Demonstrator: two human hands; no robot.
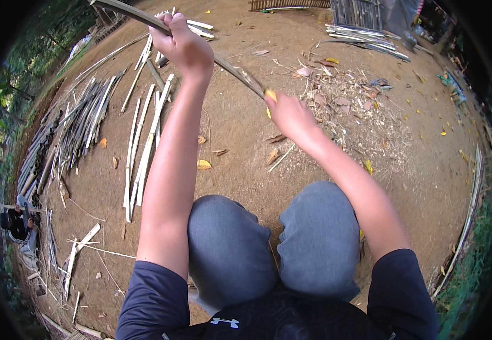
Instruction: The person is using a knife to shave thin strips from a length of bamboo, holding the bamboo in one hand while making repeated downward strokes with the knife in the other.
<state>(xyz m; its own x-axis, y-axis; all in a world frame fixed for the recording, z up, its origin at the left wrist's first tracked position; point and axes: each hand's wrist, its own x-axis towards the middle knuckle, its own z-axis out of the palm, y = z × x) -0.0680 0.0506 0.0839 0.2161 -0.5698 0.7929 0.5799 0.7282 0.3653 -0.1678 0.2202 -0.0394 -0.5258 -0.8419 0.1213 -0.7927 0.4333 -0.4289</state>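
Note:
My left hand (185, 50) is raised at the upper left, its fingers closed round a long, dark, slightly curved bamboo strip (126, 10). The strip slants down to the right, from the top edge of the view toward my right hand (292, 118). That hand is a closed fist at the strip's lower end. A small yellow piece (270, 95) shows by its thumb; blur hides whether it is a tool handle or something else. Both arms reach forward over my bent knees (319, 243).
Pale split strips (144, 147) and a darker bamboo pile (82, 119) lie to the left. Shavings and dry leaves (348, 107) litter the dirt ahead right. More strips (365, 38) lie at the far right. Another person (19, 224) sits at the far left edge.

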